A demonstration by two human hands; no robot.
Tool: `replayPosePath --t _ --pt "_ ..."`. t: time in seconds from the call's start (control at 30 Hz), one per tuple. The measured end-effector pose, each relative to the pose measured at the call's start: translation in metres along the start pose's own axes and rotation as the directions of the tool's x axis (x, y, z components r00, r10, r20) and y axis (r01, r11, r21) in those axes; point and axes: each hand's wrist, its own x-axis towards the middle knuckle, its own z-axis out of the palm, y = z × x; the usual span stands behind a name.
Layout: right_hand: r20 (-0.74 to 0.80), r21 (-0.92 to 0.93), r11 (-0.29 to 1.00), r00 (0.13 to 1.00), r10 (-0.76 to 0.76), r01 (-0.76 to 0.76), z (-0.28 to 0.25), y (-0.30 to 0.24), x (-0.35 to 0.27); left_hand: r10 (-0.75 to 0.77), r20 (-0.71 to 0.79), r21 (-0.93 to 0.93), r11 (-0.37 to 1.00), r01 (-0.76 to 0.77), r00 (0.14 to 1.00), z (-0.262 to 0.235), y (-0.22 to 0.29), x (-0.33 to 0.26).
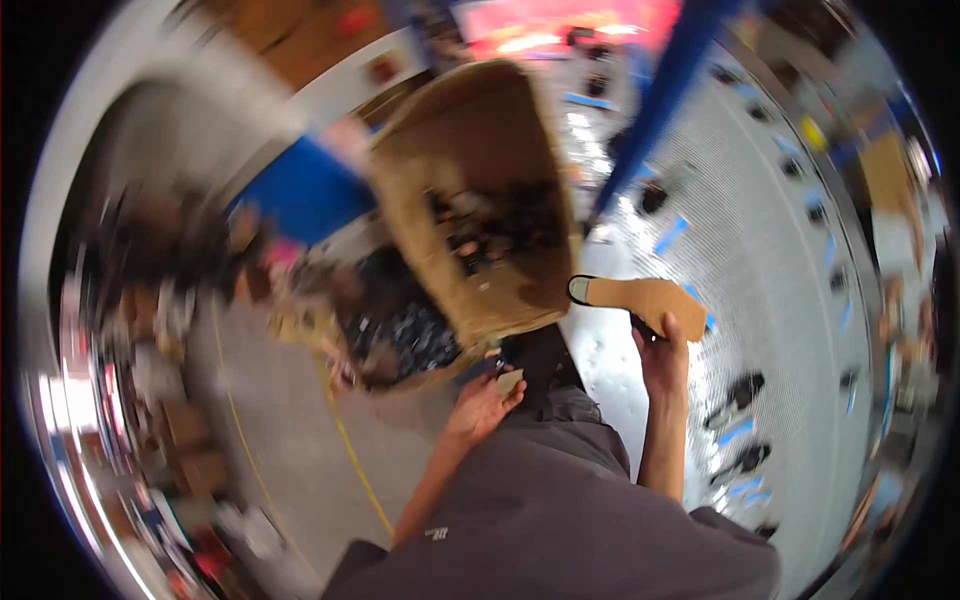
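- Head view: the right hand (662, 352) is raised, its fingers grasping a tan shoe insole (640, 299) with a dark-rimmed heel end, held just right of a big cardboard box (480, 180).
- The left hand (484, 403) sits low by the box's lower corner, fingers curled around a small pale piece (509, 382).
- Dark small items fill the box; a white perforated bench (780, 260) lies to the right.

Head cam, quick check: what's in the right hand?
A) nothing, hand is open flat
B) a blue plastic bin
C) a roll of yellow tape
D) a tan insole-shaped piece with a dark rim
D: the right hand is raised and closed on the end of a tan insole-shaped piece with a dark rim at its far tip, held just right of the open cardboard box. The left hand holds a small pale piece.
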Motion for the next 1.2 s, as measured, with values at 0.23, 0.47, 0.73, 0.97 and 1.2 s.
replayPosePath --t 0.23,0.47,0.73,0.97,1.2 --pt "0.496 -0.011 0.93 0.806 0.323 -0.366 0.117 0.078 0.002 0.381 -0.056 0.088 0.923 -0.375 0.923 -0.025 0.027 -0.031" --pt "0.659 0.008 0.907 0.685 0.311 -0.421 0.245 0.126 -0.005 0.592 -0.098 0.112 0.805 -0.582 0.8 -0.045 0.057 -0.059" --pt "0.591 -0.011 0.899 0.723 0.359 -0.437 0.27 0.13 0.02 0.794 0.187 0.584 0.384 -0.715 0.579 0.019 0.183 -0.043" --pt "0.554 -0.043 0.917 0.754 0.353 -0.397 0.271 0.133 0.027 0.692 0.538 0.835 -0.358 -0.418 0.481 0.062 0.278 -0.008" --pt "0.546 -0.106 0.924 0.755 0.363 -0.368 0.269 0.134 0.027 0.646 0.572 0.76 -0.184 -0.624 0.506 0.047 0.287 0.017"
